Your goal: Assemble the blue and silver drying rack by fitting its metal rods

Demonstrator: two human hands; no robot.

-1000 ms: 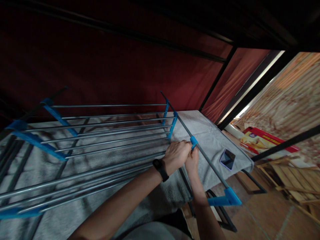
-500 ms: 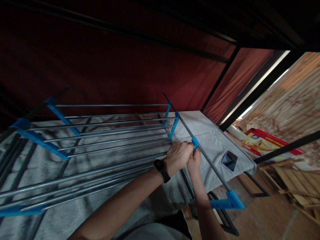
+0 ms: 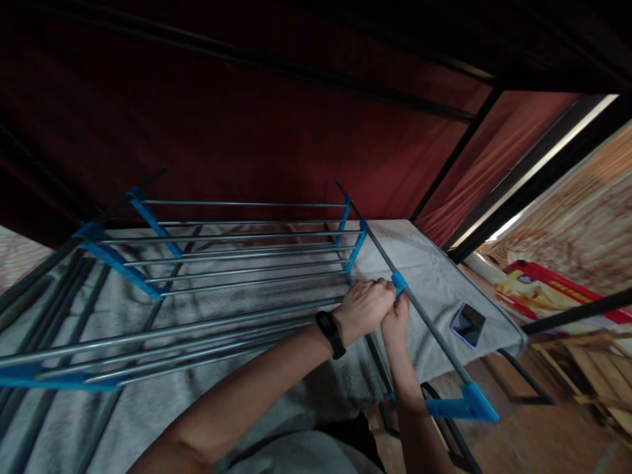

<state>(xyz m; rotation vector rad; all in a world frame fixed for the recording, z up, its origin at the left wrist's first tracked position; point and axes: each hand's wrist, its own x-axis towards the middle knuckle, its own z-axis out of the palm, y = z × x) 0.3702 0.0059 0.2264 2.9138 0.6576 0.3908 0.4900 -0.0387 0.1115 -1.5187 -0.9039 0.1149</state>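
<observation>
A grey metal-tube rack with blue plastic joints (image 3: 247, 253) stood over a soft grey cloth (image 3: 439, 276) spread across a flat surface, in front of a dark red wall (image 3: 257, 145). The person's bare hands met at the rack's right side, pressed together just beside a small blue plastic bracket (image 3: 399, 283) on the slanting grey side rod (image 3: 437, 329). The left hand (image 3: 369, 304), with a black watch (image 3: 330, 332) on its wrist, lay knuckles up, its fingers curled down against the bracket. The right hand (image 3: 396, 322) came up from below, its thumb bent against the bracket's lower part and touching the left hand. Their fingertips were hidden, so one could not tell whether they also pinched a tube end. The side rod ran down to a blue plastic corner piece (image 3: 476, 403) near the right forearm. A dark-screened phone with a purple edge (image 3: 468, 324) lay on the cloth to the right, apart from the hands; beyond it were a red and yellow box (image 3: 557, 293) and a slatted wooden piece (image 3: 600, 375).
</observation>
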